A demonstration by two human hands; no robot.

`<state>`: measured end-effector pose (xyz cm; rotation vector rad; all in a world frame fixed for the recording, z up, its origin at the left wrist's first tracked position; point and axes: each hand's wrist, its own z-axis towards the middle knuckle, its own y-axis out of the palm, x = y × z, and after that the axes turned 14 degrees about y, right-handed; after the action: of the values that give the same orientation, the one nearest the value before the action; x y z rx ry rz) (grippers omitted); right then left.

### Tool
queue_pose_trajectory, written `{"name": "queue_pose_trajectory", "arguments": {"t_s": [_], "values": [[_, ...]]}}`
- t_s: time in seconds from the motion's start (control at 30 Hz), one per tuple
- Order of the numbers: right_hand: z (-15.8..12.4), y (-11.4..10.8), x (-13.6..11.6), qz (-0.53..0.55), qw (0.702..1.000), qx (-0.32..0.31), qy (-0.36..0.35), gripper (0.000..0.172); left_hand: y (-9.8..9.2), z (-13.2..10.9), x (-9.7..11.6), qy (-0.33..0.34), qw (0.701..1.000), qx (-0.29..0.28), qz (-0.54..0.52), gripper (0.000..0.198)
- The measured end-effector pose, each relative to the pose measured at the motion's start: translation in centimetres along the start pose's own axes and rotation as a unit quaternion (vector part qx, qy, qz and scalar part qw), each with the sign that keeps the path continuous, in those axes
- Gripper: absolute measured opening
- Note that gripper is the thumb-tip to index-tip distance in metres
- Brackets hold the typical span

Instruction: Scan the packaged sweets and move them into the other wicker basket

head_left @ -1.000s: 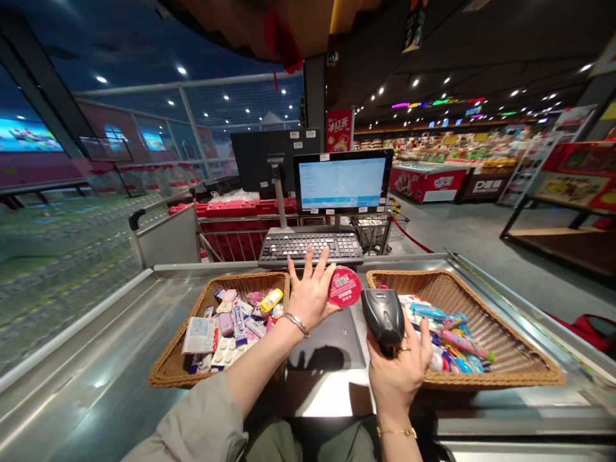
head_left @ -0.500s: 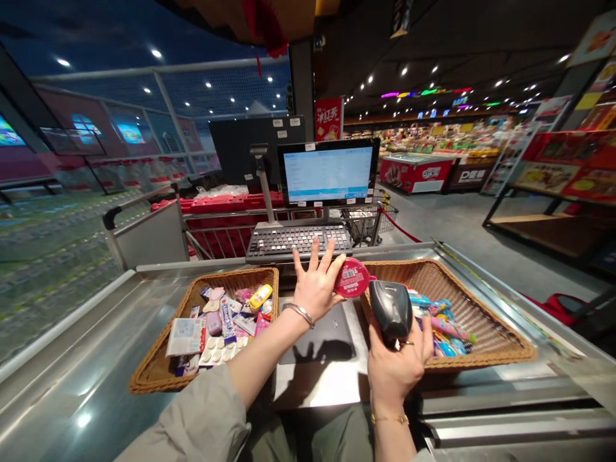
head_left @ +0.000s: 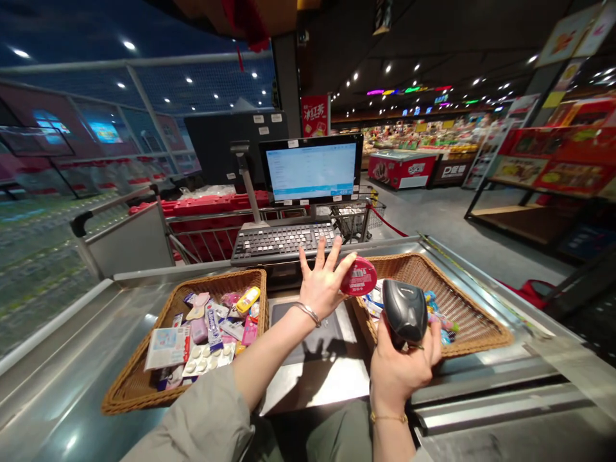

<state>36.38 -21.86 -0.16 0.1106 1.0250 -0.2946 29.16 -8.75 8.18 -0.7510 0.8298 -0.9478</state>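
Center frame: left hand [head_left: 321, 287] pinches a red tin [head_left: 359, 276], barcode turned to the scanner [head_left: 405, 311] clenched in the right hand [head_left: 402, 378], between 2 wicker baskets [head_left: 131, 359].

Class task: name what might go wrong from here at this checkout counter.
The round red pack is gripped only at its edge by the splayed left hand, so it might slip onto the steel counter. The black handheld scanner in the right hand is close to the woven wicker basket and could knock its small packets.
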Motion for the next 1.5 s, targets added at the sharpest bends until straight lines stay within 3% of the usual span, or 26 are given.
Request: {"name": "queue_pose_trajectory", "arguments": {"t_s": [0.37,0.5,0.67,0.93,1.17,1.5], "values": [[1.0,-0.4,0.8,-0.020,0.986,0.064,0.151,0.068,1.5,4.2,3.2,0.031,0.999,0.027,-0.016,0.079],[1.3,-0.4,1.2,-0.019,0.984,0.059,0.167,0.073,1.3,3.6,3.3,0.025,0.998,0.032,-0.037,0.070],[0.8,-0.2,1.2,-0.008,0.988,0.045,0.148,0.074,0.7,0.4,2.1,-0.020,0.998,0.024,-0.055,0.069],[-1.0,0.1,-0.3,0.035,0.996,-0.076,0.041,0.057,0.0,-6.4,1.0,-0.091,0.993,0.021,-0.076,0.067],[-4.4,0.6,-2.2,0.061,0.967,-0.244,-0.044,0.046,-1.1,-12.0,-0.4,-0.149,0.984,-0.003,-0.094,0.068],[-8.1,1.3,-3.6,0.053,0.938,-0.334,-0.071,0.032,-2.3,-18.0,-3.7,-0.224,0.972,-0.020,-0.065,0.068]]}}
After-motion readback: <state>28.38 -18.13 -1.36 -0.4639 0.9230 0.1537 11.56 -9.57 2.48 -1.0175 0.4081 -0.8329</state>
